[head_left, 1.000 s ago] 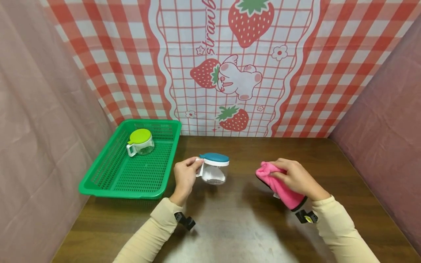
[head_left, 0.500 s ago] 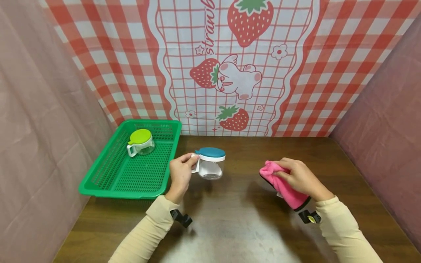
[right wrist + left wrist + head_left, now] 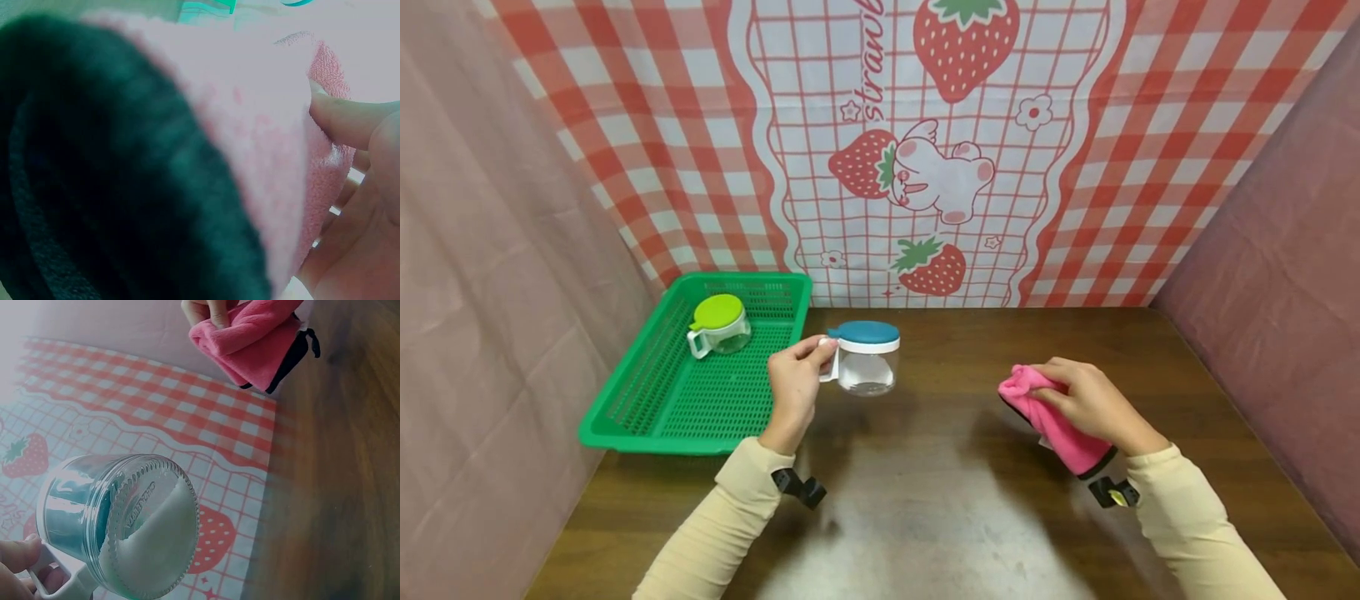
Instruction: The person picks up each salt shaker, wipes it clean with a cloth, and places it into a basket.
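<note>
My left hand (image 3: pixel 795 379) pinches the white handle of a clear seasoning jar (image 3: pixel 867 371) with a blue lid, held upright above the table. The left wrist view shows the ridged glass base of the jar (image 3: pixel 150 531), with white contents slanting across it. Over on the right, my right hand (image 3: pixel 1090 400) pinches a folded pink cloth (image 3: pixel 1063 429) with a dark edge, its lower end hanging toward the wrist. In the right wrist view the thumb presses on the cloth (image 3: pixel 275 169), and its dark border fills the near side.
A green plastic basket (image 3: pixel 692 444) stands at the left of the wooden table (image 3: pixel 925 483). Inside its back part sits a similar jar with a lime-green lid (image 3: pixel 718 312). A strawberry-print checked cloth (image 3: pixel 925 275) hangs behind; pink drapes flank both sides.
My left hand has moved the blue-lidded jar up and to the left, toward the basket. My right hand, still gripping the pink cloth, has shifted slightly right.
</note>
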`<control>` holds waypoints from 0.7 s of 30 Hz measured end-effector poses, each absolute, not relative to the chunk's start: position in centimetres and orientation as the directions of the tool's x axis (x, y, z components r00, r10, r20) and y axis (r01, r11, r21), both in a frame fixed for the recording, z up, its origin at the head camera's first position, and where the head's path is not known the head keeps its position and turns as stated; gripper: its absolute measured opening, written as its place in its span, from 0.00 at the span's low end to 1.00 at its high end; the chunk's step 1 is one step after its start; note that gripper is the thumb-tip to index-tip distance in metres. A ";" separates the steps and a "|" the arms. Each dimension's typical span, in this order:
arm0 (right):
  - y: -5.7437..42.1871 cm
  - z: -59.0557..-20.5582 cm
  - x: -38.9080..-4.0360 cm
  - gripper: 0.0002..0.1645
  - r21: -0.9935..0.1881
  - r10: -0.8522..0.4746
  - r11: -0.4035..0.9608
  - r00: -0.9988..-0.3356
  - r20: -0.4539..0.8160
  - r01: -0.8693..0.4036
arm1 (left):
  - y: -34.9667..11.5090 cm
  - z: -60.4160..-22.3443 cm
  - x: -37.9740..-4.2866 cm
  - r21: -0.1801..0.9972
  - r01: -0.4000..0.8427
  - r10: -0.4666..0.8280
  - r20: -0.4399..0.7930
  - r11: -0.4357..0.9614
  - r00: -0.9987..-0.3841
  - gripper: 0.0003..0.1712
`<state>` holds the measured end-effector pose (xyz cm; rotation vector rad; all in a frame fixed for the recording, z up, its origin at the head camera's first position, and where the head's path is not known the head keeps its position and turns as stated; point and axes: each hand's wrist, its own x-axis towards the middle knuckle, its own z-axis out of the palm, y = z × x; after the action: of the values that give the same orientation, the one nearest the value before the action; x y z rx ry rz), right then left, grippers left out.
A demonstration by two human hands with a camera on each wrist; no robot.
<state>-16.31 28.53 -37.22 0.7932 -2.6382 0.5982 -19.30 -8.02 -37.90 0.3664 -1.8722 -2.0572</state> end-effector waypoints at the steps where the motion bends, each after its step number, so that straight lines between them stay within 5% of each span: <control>1: 28.6 -37.2 -16.3 0.11 -0.299 -0.444 0.760 -0.796 0.410 -0.578 | -8.1 -37.8 -19.4 0.994 0.074 -0.411 0.036 -0.077 -0.911 0.13; 21: 29.9 -37.6 -16.2 0.11 -0.263 -0.442 0.784 -0.802 0.401 -0.563 | -10.3 -35.3 -20.4 0.989 0.121 -0.407 0.079 -0.080 -0.910 0.14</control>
<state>-16.25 29.92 -37.57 0.7709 -2.6569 0.5363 -20.38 -10.27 -35.32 0.3085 -1.8448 -2.0514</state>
